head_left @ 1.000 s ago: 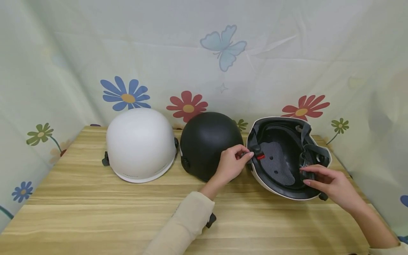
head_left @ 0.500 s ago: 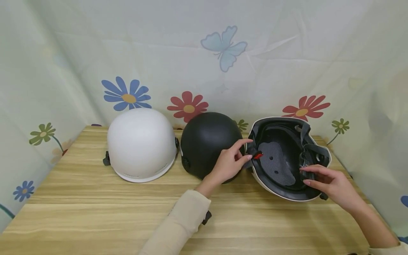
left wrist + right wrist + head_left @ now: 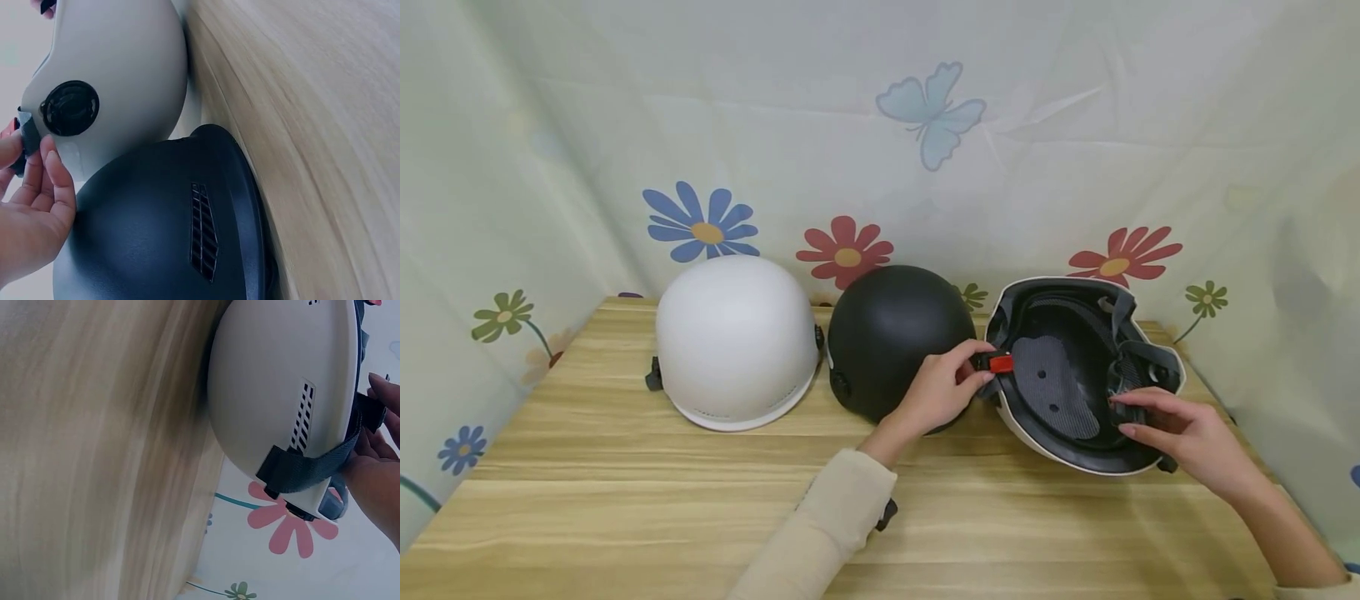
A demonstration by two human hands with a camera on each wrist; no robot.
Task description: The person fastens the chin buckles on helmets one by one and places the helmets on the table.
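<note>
A white helmet (image 3: pixel 1052 383) lies upside down at the right of the table, its black padded inside facing up. At its left rim my left hand (image 3: pixel 934 392) pinches a black strap buckle with a red tab (image 3: pixel 1002 364) between thumb and fingers. My right hand (image 3: pixel 1198 437) holds a black buckle piece (image 3: pixel 1127 410) on the strap at the helmet's right side. The right wrist view shows this dark strap (image 3: pixel 312 469) running over the rim towards my right hand. Under my left hand stands a black helmet (image 3: pixel 895 325), dome up, close beside the upturned one.
Farther left a second white helmet (image 3: pixel 737 333) stands dome up. All three are on a wooden table (image 3: pixel 647 500). A flower-printed curtain (image 3: pixel 1000 192) hangs behind and at both sides. Something small and black (image 3: pixel 886 514) shows beside my left sleeve.
The left fingers spread off the buckle, then pinched it again. The buckle has turned and moved slightly left, so more of its red tab shows. The right hand has kept its hold.
</note>
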